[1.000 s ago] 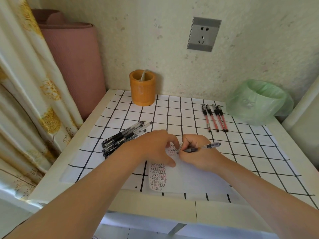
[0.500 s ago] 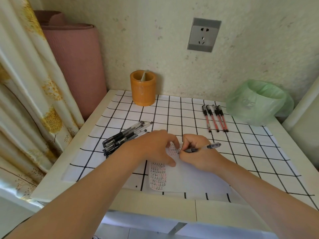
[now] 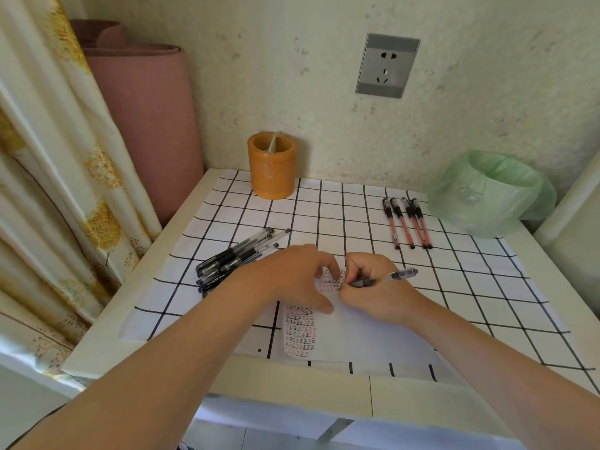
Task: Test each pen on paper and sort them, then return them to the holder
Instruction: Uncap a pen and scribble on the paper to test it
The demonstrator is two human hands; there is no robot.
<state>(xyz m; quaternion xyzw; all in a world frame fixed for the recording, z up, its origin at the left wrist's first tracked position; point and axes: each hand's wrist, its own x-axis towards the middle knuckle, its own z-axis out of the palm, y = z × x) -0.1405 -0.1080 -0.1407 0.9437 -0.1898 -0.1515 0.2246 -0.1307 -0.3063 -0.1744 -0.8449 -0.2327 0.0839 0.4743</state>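
At the near edge of the table (image 3: pixel 292 378), at six o'clock on the checked cloth (image 3: pixel 470 287), lies the paper (image 3: pixel 357 336), its left strip filled with rows of small black and red marks. The left hand (image 3: pixel 292 277) rests on the sheet's upper left part, thumb and forefinger spread wide with the thumb tip pressing the sheet flat; it grasps nothing. Just beside it at three o'clock, the right hand (image 3: pixel 380 293) is curled in a writing grip, fingers and thumb pinching a pen (image 3: pixel 389 277) low on its dark grip, the clear barrel pointing away to two o'clock. The tip is hidden behind the fingers, so it only seems to meet the paper among the marks. At ten o'clock from the paper a loose heap of black pens (image 3: pixel 237 258) lies partly under the left wrist. At one o'clock, well apart, four red pens (image 3: pixel 407 222) lie side by side. Farther back, at eleven o'clock, the orange holder (image 3: pixel 272 165) stands upright against the wall; a green bag (image 3: pixel 490 190) sits at two o'clock.
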